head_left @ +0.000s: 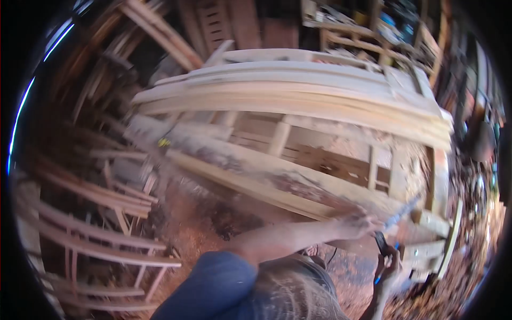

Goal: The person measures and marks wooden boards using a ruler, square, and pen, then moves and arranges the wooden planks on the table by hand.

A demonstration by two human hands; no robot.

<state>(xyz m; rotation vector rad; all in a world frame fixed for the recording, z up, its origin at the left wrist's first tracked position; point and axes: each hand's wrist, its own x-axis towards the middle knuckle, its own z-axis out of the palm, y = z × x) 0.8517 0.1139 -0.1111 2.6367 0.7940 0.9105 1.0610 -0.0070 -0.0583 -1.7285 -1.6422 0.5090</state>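
Note:
Reaching across from the blue sleeve, my left hand point(365, 223) is at the near right end of the wooden bench, its fingers blurred but apparently curled. A grey-blue rod-like piece point(404, 210) sticks out past these fingers, slanting up to the right. Just below, my right hand point(392, 266) is closed around a dark tool-like object point(382, 244) whose kind I cannot make out; small bright blue parts show by the hand. The two hands are close together. A long pale wood strip point(248, 184) runs along the bench's near edge towards my left hand.
Several long planed boards point(298, 98) lie across the far side of the slatted bench frame point(277, 138). Wooden ladder-like frames point(106, 245) stand at left. Wood shavings point(458, 272) cover the ground at right. Shelves with clutter point(362, 32) are at the back.

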